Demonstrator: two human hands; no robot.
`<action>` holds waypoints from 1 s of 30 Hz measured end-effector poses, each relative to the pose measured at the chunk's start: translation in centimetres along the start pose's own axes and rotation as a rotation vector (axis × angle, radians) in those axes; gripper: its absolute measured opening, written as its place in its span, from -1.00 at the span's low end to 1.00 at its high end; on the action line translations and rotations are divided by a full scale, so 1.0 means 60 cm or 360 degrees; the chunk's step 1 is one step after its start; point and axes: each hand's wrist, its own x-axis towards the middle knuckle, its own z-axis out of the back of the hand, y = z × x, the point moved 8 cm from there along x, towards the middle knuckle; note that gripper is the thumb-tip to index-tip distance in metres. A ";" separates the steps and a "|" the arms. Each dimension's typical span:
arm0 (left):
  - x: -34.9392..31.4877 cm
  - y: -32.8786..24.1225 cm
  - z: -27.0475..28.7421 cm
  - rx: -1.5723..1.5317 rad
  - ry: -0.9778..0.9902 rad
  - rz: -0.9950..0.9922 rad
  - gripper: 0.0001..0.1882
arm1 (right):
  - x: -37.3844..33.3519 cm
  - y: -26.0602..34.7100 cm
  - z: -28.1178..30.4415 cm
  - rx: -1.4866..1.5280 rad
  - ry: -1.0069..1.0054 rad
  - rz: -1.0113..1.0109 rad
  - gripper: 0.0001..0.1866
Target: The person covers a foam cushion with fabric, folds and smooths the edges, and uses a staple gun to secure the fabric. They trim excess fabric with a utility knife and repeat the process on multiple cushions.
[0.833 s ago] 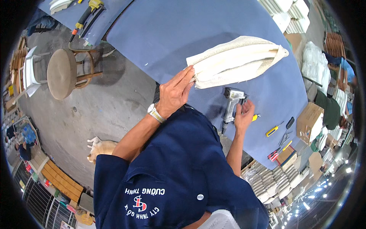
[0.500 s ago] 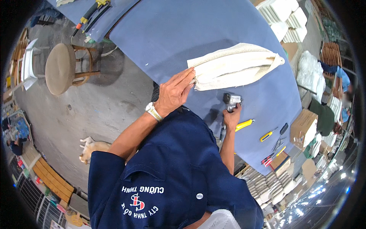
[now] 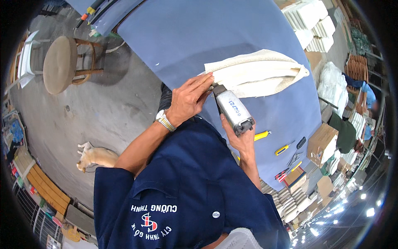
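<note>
A long curved piece covered in cream fabric (image 3: pixel 257 74) lies on the blue-topped table (image 3: pixel 174 37), its loose fabric edges spread along both sides. At its left end my left hand (image 3: pixel 188 99) pinches the fabric, fingers together and pointing to the right. My right hand (image 3: pixel 242 141) is wrapped round a silver and black staple gun (image 3: pixel 233 108). The gun's nose is at the fabric's left end, close beside my left fingertips. Whether the nose touches the fabric I cannot tell. The gun's body hides part of my right hand and its handle.
Right of my right hand lie a yellow tool (image 3: pixel 262 135), a yellow-handled screwdriver (image 3: pixel 282 150), pliers (image 3: pixel 282 175) and a cardboard box (image 3: pixel 321 143). A round stool (image 3: pixel 60 65) stands on the floor at left. A dog (image 3: pixel 97 156) lies on the floor. White padded pieces (image 3: pixel 306 16) are stacked beyond the table.
My right hand has raised the staple gun from beside the table's near edge up and left to the fabric's end. My left hand has stayed on the fabric.
</note>
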 end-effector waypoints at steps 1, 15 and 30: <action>0.002 -0.001 0.000 -0.0015 -0.0011 -0.0007 -0.41 | 0.002 0.001 -0.001 -0.0048 -0.0019 0.0059 -0.64; -0.009 0.005 -0.027 -0.0116 -0.0019 0.0085 -0.39 | 0.022 0.006 -0.004 -0.0291 0.0038 0.0159 -0.70; -0.031 0.033 -0.020 -0.0281 0.0068 0.0246 -0.35 | -0.024 -0.043 -0.045 -0.0114 -0.0109 -0.0127 -0.57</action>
